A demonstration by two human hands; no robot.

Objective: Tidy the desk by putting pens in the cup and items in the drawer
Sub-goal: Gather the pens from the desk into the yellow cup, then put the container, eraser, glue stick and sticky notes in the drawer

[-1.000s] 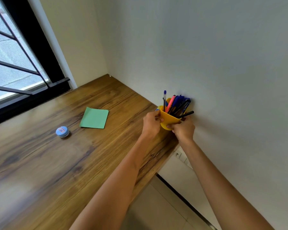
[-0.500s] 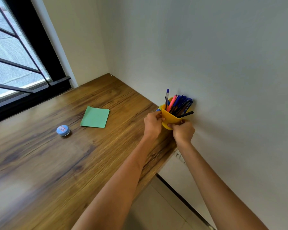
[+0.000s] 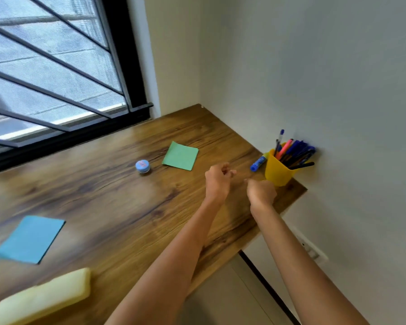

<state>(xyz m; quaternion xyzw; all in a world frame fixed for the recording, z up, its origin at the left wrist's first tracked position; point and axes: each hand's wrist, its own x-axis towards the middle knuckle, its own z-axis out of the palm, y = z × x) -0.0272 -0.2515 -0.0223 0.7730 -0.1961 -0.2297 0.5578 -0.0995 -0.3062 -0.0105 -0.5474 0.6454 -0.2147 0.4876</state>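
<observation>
A yellow cup [image 3: 277, 171] full of several pens [image 3: 293, 151] stands at the desk's right corner against the wall. A blue marker [image 3: 258, 162] lies on the desk just left of the cup. My left hand [image 3: 217, 181] hovers over the desk left of the cup, its fingers loosely curled around nothing. My right hand [image 3: 260, 192] is just short of the cup's base, fingers curled, holding nothing. A green paper square [image 3: 180, 156], a small blue round tin [image 3: 142, 166], a blue paper square [image 3: 29, 239] and a pale yellow pouch [image 3: 40, 299] lie on the wooden desk [image 3: 117, 207].
A barred window [image 3: 49, 73] runs along the desk's far left side. White walls [image 3: 314, 78] close off the back and right. Past the desk's right edge are floor tiles and a wall socket [image 3: 311, 249]. No drawer is in view.
Both hands have let go of the yellow cup and drawn back toward me. The view has swung left and down, bringing the blue square and the yellow pouch into sight.
</observation>
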